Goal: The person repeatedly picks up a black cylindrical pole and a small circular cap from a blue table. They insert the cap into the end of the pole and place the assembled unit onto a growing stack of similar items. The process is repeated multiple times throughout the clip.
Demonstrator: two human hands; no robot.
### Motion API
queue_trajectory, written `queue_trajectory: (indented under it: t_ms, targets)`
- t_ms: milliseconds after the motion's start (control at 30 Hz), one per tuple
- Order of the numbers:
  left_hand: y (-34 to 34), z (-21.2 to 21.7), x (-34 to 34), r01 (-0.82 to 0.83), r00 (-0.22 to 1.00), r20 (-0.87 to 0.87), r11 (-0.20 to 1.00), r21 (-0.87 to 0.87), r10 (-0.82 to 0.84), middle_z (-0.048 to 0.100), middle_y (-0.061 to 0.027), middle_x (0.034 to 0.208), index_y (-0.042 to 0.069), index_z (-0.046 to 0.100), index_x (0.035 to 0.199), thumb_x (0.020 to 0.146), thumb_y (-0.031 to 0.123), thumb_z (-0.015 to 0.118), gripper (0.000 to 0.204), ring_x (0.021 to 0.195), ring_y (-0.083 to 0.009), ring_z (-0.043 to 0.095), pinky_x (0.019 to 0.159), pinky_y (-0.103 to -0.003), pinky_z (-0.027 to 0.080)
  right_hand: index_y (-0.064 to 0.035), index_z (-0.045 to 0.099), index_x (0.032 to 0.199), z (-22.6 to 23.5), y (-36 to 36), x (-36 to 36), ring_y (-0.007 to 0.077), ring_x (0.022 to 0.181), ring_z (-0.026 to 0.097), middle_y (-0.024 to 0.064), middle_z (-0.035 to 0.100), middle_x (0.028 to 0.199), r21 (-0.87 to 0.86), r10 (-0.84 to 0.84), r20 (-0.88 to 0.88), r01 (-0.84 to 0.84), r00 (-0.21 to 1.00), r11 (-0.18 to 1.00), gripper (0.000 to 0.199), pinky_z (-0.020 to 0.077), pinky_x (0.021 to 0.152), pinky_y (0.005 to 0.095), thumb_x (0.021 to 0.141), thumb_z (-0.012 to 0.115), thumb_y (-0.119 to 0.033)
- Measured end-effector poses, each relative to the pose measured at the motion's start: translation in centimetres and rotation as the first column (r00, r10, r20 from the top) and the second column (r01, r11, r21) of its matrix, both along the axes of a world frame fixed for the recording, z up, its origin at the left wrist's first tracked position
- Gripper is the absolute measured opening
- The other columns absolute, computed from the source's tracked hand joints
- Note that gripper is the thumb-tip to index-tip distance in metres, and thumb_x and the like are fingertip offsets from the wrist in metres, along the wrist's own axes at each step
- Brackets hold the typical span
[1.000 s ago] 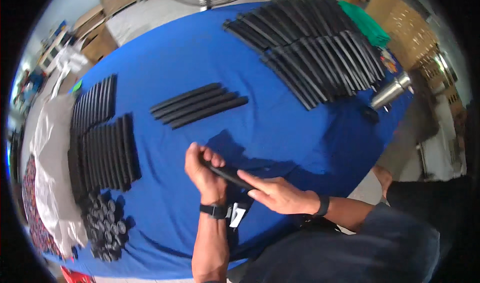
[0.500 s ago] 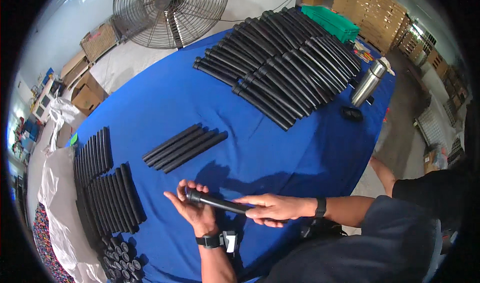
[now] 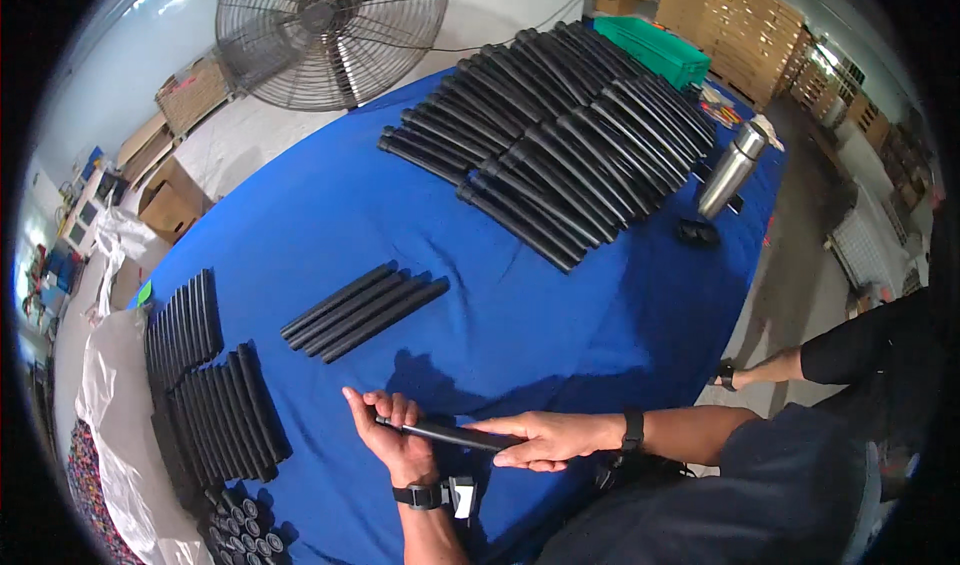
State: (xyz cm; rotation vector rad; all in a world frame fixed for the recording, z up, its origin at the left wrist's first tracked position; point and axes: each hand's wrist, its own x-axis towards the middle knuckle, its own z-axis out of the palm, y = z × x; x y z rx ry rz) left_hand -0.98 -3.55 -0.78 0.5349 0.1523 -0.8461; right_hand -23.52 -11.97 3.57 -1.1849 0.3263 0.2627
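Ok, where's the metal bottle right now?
In the head view, the metal bottle is at upper right, near the right edge of the blue cloth, just right of the big pile of black tubes.

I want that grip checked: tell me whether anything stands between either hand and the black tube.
Nothing visible does: the left hand curls its fingers at one end of the black tube, and the right hand holds it toward the other. Four loose tubes lie beyond, clear of both hands.

The left hand (image 3: 392, 437) has curled again around the black tube (image 3: 450, 433).
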Motion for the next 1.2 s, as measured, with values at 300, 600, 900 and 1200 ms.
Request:
queue_trajectory:
  t_ms: [300,600,900,1200]
  targets:
    - [-0.1,0.9,0.1,-0.129,0.991,0.031,0.991,0.046,0.128,0.044,0.0025,0.061,0.015,0.055,0.076,0.103,0.049,0.057,0.043,0.049,-0.0093,0.038,0.045,-0.026,0.034,-0.0092,0.03,0.155,-0.9,0.7,-0.4,0.0292,0.066,0.066,0.0115,0.058,0.077,-0.988,0.093,0.12,0.11,0.988,0.108,0.062,0.0523,0.053,0.0404,0.102,0.059,-0.024]
    - [0.6,-0.8,1.0,0.028,0.995,-0.089,0.963,-0.268,-0.053,0.047,0.0018,0.06,0.013,0.059,0.076,0.103,0.044,0.057,0.042,0.045,-0.0097,0.037,0.041,-0.025,0.032,-0.0083,0.04,0.146,0.0,0.3,-0.5,0.0005,0.057,0.039,-0.0062,0.042,0.075,0.178,-0.029,-0.087,0.044,0.996,0.983,0.05,0.0315,0.045,0.0189,0.104,0.06,-0.027]
    - [0.1,0.4,0.3,-0.047,0.999,-0.028,0.998,-0.035,0.046,0.045,0.0047,0.055,0.015,0.058,0.071,0.103,0.039,0.06,0.039,0.041,-0.0075,0.037,0.036,-0.024,0.031,-0.0069,0.039,0.148,-0.5,0.3,-0.5,0.0032,0.052,0.036,-0.0065,0.037,0.067,-0.01,0.004,-0.092,-0.005,0.996,1.0,0.051,0.0311,0.043,0.022,0.105,0.058,-0.027]
    - [0.1,-0.2,0.2,-0.021,0.998,-0.061,0.999,-0.05,0.018,0.045,0.0045,0.056,0.016,0.058,0.072,0.102,0.037,0.06,0.037,0.042,-0.0079,0.037,0.037,-0.025,0.031,-0.0057,0.04,0.147,-0.3,0.5,-0.6,0.0026,0.048,0.034,-0.0074,0.036,0.063,-0.043,-0.012,-0.092,0.008,0.996,0.999,0.049,0.0301,0.042,0.0219,0.105,0.058,-0.025]
